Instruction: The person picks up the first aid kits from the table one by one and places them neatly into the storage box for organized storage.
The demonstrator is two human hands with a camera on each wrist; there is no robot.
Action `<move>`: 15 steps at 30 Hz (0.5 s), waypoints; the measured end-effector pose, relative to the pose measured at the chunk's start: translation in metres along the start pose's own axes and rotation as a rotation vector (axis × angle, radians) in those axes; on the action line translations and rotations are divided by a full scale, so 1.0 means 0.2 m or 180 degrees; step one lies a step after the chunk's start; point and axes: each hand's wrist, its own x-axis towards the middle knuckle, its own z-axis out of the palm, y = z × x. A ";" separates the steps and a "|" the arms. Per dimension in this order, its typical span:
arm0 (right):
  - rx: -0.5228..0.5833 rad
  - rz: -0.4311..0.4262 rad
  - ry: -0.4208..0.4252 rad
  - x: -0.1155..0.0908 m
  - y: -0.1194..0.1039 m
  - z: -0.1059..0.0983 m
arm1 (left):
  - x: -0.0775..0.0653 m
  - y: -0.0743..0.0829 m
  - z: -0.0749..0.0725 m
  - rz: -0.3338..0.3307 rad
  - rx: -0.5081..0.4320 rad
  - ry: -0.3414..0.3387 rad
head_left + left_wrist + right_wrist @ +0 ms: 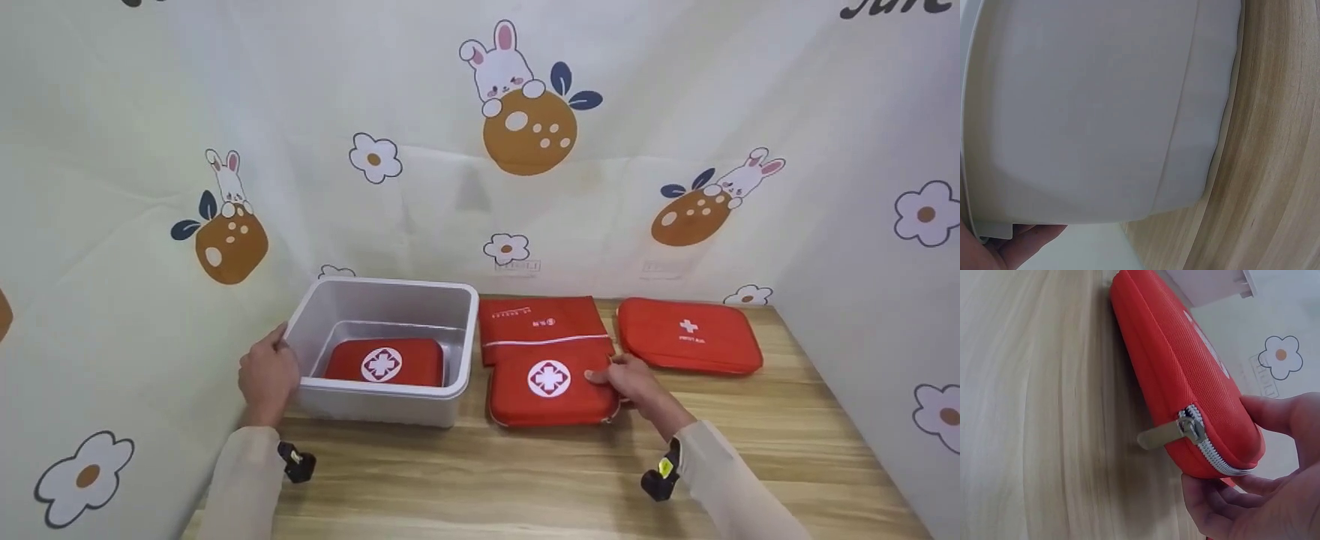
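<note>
My right hand [637, 384] grips the right end of a red first aid case [517, 401], thumb on top and fingers beneath. In the right wrist view the case [1168, 360] shows its zipper and metal pull [1162, 434], tilted over the wooden table. My left hand [270, 371] holds the left rim of a grey plastic bin [379, 406]. The left wrist view shows the bin's outer wall [1084, 112], with fingers [1030, 244] hooked at its rim. Inside the bin lies another red case [341, 361] with a white cross emblem.
Behind the gripped case lies a flat red pouch [544, 319] with a white stripe. A red first aid bag [690, 337] rests at the back right. The wooden table [465, 487] is bordered by a patterned cloth backdrop [420, 217] at the back and sides.
</note>
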 end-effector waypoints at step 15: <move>0.0134 -0.0113 0.0146 -0.01 -0.05 -0.03 | -0.01 0.00 -0.01 0.0077 -0.0051 0.0117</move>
